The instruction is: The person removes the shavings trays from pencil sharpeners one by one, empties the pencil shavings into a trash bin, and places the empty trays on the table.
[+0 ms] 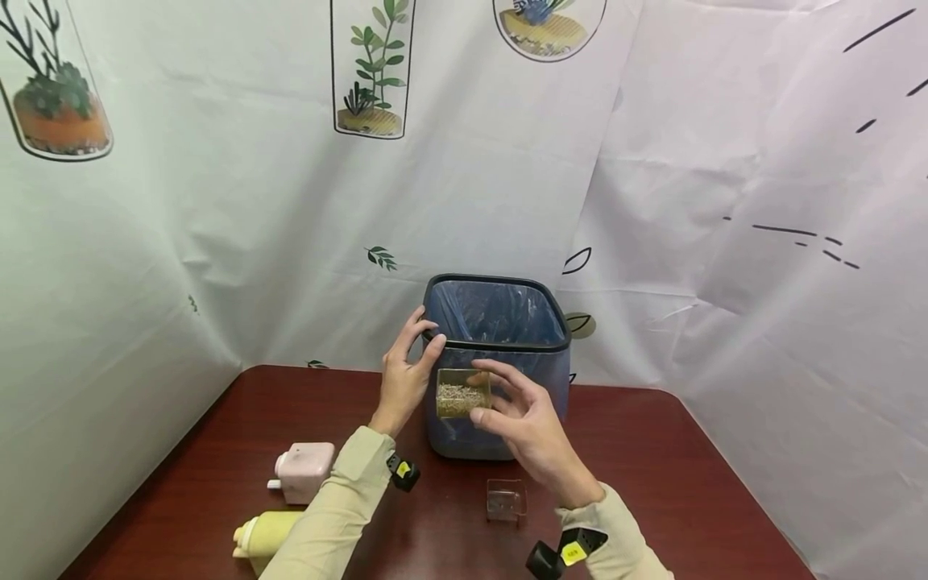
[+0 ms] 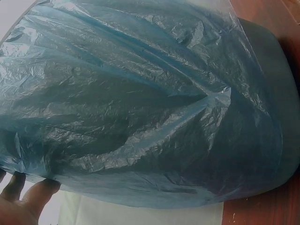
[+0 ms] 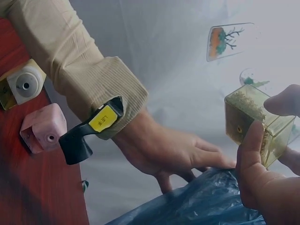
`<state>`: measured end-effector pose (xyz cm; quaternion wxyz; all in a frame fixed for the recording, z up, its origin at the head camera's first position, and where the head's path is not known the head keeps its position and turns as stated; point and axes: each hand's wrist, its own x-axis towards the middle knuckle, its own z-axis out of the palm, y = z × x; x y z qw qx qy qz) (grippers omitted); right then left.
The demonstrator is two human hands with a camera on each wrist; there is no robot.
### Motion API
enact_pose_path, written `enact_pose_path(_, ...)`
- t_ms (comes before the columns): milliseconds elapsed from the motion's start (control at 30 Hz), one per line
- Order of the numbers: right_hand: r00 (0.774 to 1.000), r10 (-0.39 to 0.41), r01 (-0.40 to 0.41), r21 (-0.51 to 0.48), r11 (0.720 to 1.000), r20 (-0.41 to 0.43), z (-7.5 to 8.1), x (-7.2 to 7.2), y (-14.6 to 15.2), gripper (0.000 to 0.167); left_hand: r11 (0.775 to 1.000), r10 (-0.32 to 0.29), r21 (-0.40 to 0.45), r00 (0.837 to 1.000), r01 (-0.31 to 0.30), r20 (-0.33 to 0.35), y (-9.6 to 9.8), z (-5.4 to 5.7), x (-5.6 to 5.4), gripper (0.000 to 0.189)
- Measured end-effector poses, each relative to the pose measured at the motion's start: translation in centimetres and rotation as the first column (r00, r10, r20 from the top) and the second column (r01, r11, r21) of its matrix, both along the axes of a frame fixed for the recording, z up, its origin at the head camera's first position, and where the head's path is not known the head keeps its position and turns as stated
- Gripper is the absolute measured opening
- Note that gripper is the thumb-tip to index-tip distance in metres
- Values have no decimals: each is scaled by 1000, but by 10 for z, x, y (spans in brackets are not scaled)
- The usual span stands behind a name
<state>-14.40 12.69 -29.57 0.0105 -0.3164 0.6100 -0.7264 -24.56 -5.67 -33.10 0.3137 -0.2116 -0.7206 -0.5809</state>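
Note:
A trash bin (image 1: pixel 500 403) lined with a blue plastic bag (image 2: pixel 140 103) stands at the back of the table. At the left corner of its black rim, my left hand (image 1: pixel 404 383) grips the edge with thumb and fingers. My right hand (image 1: pixel 532 423) holds a small see-through yellowish shavings drawer (image 3: pixel 243 112) between thumb and fingers, in front of the bin and below its rim. Pencil shavings (image 1: pixel 460 396) lie inside the drawer. A second clear drawer (image 1: pixel 506 501) sits on the table beneath the right hand.
On the left of the dark red table (image 1: pixel 616 451) are a pink pencil sharpener (image 1: pixel 306 471) and a yellow pencil sharpener (image 1: pixel 268 533), the latter partly hidden by the left sleeve. A white printed cloth (image 1: pixel 493 185) hangs behind and around the table.

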Motion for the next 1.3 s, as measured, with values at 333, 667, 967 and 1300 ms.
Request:
enact_pose_path(333, 1000, -15, 15, -12, 1000, -5, 12, -2, -2, 58, 1000, 7, -4, 1000, -7, 4, 4, 20, 24, 27)
enact_pose_path(667, 1000, -3, 2, -23, 1000, -29, 17, -6, -5, 55, 1000, 7, -7, 1000, -7, -31, 3, 14, 17, 26)
enact_pose_path(967, 999, -12, 12, 7, 1000, -30, 23, -10, -5, 54, 999, 27, -18, 998, -28, -49, -1, -6, -7, 27)
enact_pose_path(1300, 999, -8, 8, -13, 1000, -32, 30, -17, -6, 53, 998, 50, -29, 997, -52, -51, -1, -6, -8, 28)
